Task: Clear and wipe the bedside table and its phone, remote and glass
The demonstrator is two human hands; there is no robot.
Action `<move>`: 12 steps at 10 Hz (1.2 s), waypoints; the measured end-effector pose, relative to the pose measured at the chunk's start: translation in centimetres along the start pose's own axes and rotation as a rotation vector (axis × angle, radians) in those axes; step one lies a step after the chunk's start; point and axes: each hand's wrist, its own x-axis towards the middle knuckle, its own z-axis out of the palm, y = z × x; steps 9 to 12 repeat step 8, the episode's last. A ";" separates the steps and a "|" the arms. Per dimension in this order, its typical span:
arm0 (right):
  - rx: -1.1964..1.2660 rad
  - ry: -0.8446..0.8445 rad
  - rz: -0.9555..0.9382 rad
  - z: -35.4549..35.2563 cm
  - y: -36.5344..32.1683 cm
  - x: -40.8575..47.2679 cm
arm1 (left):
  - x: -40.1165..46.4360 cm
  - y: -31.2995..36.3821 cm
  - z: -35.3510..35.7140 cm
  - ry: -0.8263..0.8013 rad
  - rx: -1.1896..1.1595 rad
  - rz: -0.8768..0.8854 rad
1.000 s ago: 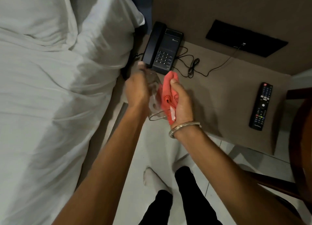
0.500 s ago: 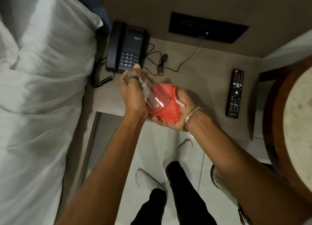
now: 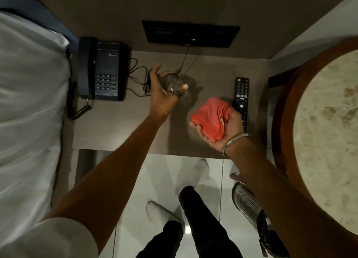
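Observation:
My left hand (image 3: 164,95) grips a clear glass (image 3: 171,82) and holds it over the middle of the brown bedside table (image 3: 120,130), close to its surface. My right hand (image 3: 219,128) lies palm up above the table's right part, holding a folded red cloth (image 3: 212,117). A black desk phone (image 3: 102,70) sits at the table's left back corner, its cord trailing to the right. A black remote (image 3: 241,95) lies along the right side, partly hidden by my right hand and the cloth.
A bed with white linen (image 3: 29,103) borders the table on the left. A round stone-topped table (image 3: 329,122) with a wooden rim stands on the right. A black wall panel (image 3: 190,34) sits behind. A perforated metal bin (image 3: 247,203) stands on the white tiled floor (image 3: 158,178).
My hands have parted. The left carried the glass away from the cloth, forward and down over the table. The right, with the cloth, moved right toward the remote.

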 end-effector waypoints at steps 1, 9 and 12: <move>-0.003 -0.016 -0.013 0.1 -0.6 0.4 | 1.1 -0.1 0.6 -0.023 0.096 0.069; -1.882 1.180 -0.963 -13.7 -10.0 -11.4 | -8.2 2.2 8.4 -0.245 0.931 0.668; -1.882 1.180 -0.963 -13.7 -10.0 -11.4 | -8.2 2.2 8.4 -0.245 0.931 0.668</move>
